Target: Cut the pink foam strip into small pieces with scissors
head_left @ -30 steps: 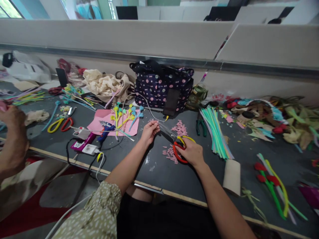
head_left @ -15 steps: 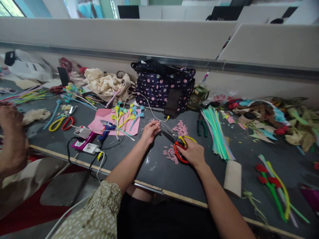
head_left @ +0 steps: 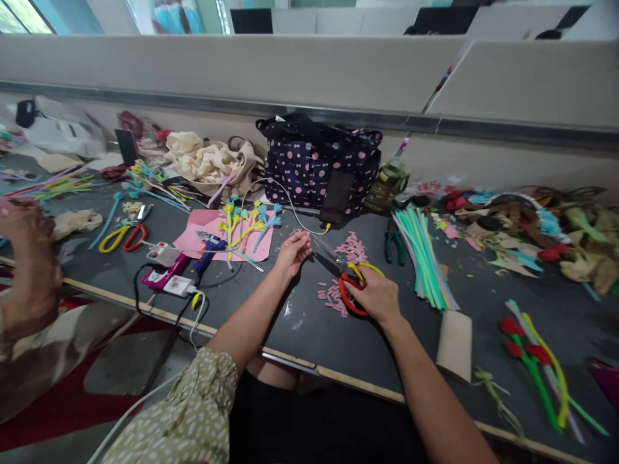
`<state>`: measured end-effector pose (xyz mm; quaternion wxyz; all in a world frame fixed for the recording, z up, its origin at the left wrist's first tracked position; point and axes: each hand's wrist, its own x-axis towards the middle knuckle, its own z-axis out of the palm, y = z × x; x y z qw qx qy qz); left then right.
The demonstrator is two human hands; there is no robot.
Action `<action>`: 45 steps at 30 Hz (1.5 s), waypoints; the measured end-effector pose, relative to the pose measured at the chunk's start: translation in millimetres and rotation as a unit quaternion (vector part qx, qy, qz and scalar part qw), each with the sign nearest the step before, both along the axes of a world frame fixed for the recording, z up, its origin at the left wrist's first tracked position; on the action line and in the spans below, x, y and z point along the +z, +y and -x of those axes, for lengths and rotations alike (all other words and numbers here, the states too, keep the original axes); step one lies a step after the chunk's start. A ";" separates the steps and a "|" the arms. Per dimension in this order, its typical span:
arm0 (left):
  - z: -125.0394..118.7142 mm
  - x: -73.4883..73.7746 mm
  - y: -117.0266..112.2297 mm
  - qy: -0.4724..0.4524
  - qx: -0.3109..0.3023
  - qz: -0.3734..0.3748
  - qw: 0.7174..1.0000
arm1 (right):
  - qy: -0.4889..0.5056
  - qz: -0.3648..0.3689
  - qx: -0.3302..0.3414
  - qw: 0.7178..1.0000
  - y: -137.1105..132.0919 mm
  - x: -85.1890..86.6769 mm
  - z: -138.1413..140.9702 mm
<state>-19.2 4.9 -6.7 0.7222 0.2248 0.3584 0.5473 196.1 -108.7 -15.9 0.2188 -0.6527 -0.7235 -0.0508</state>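
Note:
My right hand [head_left: 380, 293] is wrapped round the handles of a pair of scissors [head_left: 354, 298], one loop red and the other yellow. Their blades point up and left toward my left hand [head_left: 293, 252], whose thumb and fingers are pinched together just off the tips. Whatever lies in that pinch is too small to make out. Beneath and behind the scissors, short pink cut pieces [head_left: 352, 246] lie in a loose pile, with a second pink pile [head_left: 333, 298] closer to me.
Green-handled pliers [head_left: 394, 246] and a bundle of pastel fuzzy stems [head_left: 424, 258] lie to the right. A cardboard tube [head_left: 454, 347] is nearer. Leftward are a blue glue gun [head_left: 209, 251], a power strip [head_left: 169, 277] and a co-worker's hand [head_left: 26, 238]. Behind stands a dotted bag [head_left: 304, 167].
The view has shifted slightly. My hands and the scissors keep nearly the same position over the table. At the left edge, the co-worker's hand has moved a little.

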 end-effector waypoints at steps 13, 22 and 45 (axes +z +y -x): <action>0.8 -1.9 1.7 -0.011 0.005 0.002 1.000 | 0.001 0.003 0.003 1.000 0.4 1.0 0.2; -1.2 0.9 -0.3 0.013 -0.004 -0.003 1.000 | -0.003 0.001 0.002 1.000 1.8 -2.2 -0.2; 0.2 -0.1 0.1 0.050 -0.011 0.001 0.999 | -0.014 0.007 -0.002 1.000 2.0 -4.0 -2.6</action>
